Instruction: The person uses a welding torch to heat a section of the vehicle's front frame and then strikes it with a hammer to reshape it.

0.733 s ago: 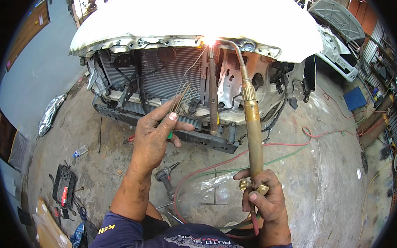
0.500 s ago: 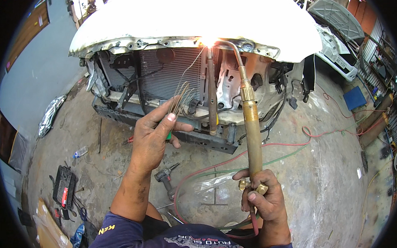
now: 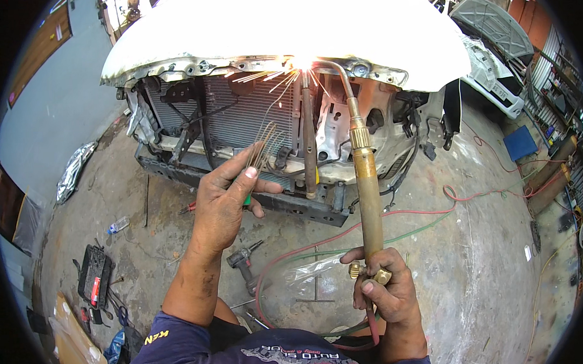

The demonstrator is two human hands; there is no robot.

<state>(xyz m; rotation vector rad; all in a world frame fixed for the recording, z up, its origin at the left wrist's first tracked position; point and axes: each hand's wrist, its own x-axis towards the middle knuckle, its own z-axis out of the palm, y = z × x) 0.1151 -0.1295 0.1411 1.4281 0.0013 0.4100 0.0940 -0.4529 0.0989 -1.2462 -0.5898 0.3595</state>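
Torch, brass (image 3: 371, 208): held right of the upright bar (image 3: 309, 139), its bent neck brought to the bar's top, where a white glow (image 3: 302, 64) is given off. Contact there is hidden by glare; burn-through could be caused by too long a dwell.

Right hand (image 3: 391, 284): below and right of the bar, fingers wrapped round the torch's base beside the valves (image 3: 356, 269). The flame could be upset by a knob nudged in that grip.

Left hand (image 3: 224, 187): below and left of the bar; looped wire (image 3: 264, 144) pinched between thumb and forefinger, one strand led up toward the glow. Skin could be burnt by conducted heat if the strand were shortened.

Radiator (image 3: 248, 122): just left of the bar; fins could be marked by sparks (image 3: 262, 76) thrown leftward.

Hood, white (image 3: 267, 29): above the bar; its finish could be scorched by stray flame.

Red hose (image 3: 373, 327), plastic film (image 3: 317, 269): below the bar; either could be melted by falling droplets.
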